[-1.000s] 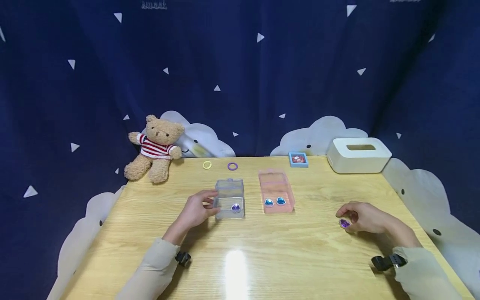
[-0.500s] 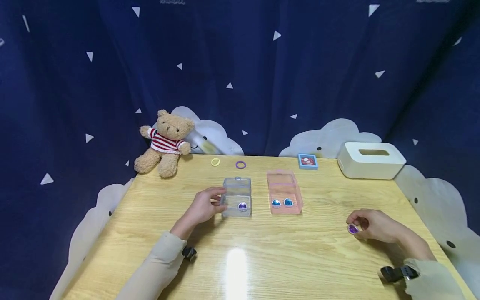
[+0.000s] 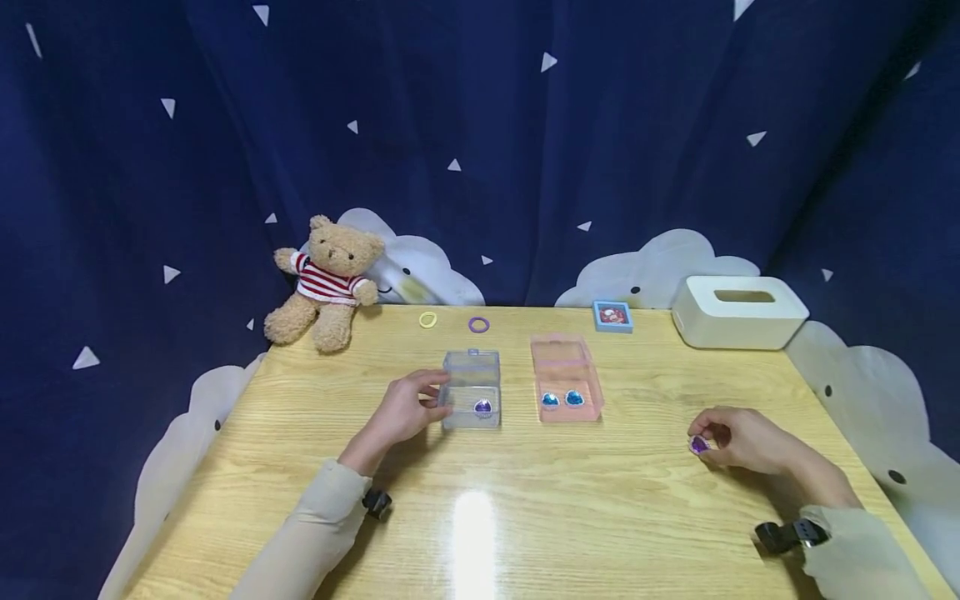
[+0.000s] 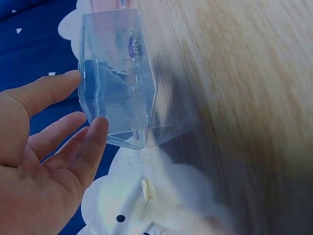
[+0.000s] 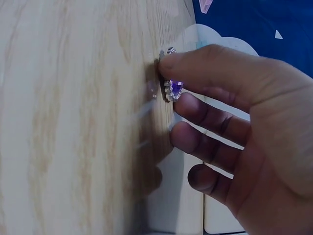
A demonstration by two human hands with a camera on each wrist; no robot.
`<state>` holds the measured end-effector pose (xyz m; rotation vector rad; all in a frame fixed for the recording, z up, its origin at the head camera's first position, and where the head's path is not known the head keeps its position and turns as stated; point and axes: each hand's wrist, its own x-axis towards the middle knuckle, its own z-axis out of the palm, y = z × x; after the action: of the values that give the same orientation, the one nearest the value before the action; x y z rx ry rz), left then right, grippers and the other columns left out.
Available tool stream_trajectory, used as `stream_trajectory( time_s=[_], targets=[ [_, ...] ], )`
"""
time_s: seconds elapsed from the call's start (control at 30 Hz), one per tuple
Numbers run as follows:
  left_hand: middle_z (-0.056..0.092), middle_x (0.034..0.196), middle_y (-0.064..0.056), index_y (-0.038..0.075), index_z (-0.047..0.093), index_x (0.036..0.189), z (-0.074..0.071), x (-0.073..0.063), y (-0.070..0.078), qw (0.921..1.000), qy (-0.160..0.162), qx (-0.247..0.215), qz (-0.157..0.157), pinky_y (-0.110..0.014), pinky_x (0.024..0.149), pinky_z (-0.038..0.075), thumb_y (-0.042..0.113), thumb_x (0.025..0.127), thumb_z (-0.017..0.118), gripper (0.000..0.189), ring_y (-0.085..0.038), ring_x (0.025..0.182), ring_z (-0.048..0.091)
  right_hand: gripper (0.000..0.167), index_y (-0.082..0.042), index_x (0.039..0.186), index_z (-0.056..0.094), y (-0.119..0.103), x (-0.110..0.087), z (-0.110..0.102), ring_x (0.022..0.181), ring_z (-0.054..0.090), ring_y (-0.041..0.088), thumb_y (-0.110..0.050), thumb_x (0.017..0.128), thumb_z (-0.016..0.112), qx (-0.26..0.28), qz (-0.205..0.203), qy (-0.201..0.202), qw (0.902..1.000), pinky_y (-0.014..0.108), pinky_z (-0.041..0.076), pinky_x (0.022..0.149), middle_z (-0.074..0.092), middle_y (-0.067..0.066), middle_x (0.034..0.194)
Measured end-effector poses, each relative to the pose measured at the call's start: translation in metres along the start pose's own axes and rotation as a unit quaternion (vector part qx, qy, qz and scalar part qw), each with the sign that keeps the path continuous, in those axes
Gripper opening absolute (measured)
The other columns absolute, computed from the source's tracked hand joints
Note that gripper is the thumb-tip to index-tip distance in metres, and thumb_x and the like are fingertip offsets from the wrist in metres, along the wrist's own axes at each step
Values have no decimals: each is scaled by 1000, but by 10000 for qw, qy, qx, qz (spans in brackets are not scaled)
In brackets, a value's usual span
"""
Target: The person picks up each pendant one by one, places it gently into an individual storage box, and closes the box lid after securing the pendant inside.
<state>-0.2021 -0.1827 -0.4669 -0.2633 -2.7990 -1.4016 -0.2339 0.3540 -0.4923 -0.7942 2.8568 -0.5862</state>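
My left hand (image 3: 405, 408) rests its fingertips against the left side of a clear bluish plastic box (image 3: 452, 421), whose lid is tipped back. Inside it lies a purple gem with a silvery beaded rim (image 3: 483, 407). The left wrist view shows the fingers (image 4: 90, 152) loosely bent at the box's edge. At the right of the table, my right hand (image 3: 750, 442) pinches another purple gem (image 5: 176, 88) between thumb and index finger, right at the tabletop. Its other fingers are slightly bent. A pink box (image 3: 562, 414), lid also back, holds two blue gems (image 3: 574, 398).
Along the back of the wooden table (image 3: 600, 500) are a teddy bear (image 3: 330, 283), a yellow ring (image 3: 427, 320), a purple ring (image 3: 478, 325), a small blue square frame (image 3: 612, 317) and a white tissue box (image 3: 738, 312). A dark blue curtain (image 3: 405, 83) hangs behind.
The head view has shifted slightly. My left hand stays at the bluish box, and my right hand stays on the purple gem with little visible movement.
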Motion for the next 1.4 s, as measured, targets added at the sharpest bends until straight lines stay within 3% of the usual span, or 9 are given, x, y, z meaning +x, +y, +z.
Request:
stream_trajectory(
  time_s=[0.33, 0.77, 1.1, 1.4],
  targets=[
    [56, 143, -17, -4, 62, 130, 4, 0, -3, 10000, -58, -5, 40, -33, 91, 61, 1, 80, 80, 53, -34, 109, 67, 34, -20, 101, 67, 0, -1, 4, 73, 47, -1, -29, 74, 87, 20, 274, -250, 9993, 17, 42, 60, 58, -10, 84],
    [57, 143, -16, -4, 62, 130, 9, -3, -7, 9999, -117, -40, -44, -32, 91, 61, 1, 79, 81, 54, -35, 109, 67, 26, -23, 94, 67, -1, 0, 10, 71, 49, -3, -25, 75, 85, -86, -13, 67, 9999, 18, 44, 60, 58, -12, 77],
    [55, 145, -17, -4, 60, 132, 3, 3, -5, 9998, -186, -32, 41, -34, 93, 61, 3, 82, 80, 55, -36, 111, 66, 22, -22, 95, 69, -17, 24, 0, 70, 53, 1, -26, 79, 84, 179, -50, 44, 9998, 18, 47, 60, 61, -10, 78],
    [55, 145, -16, -3, 60, 133, -3, 6, -5, 9998, -123, 51, 137, -36, 94, 61, 4, 83, 79, 55, -37, 111, 66, 25, -21, 97, 70, -37, 54, -13, 72, 57, 5, -27, 78, 85, -21, -304, 179, 9994, 19, 48, 62, 63, -11, 79]
  ],
)
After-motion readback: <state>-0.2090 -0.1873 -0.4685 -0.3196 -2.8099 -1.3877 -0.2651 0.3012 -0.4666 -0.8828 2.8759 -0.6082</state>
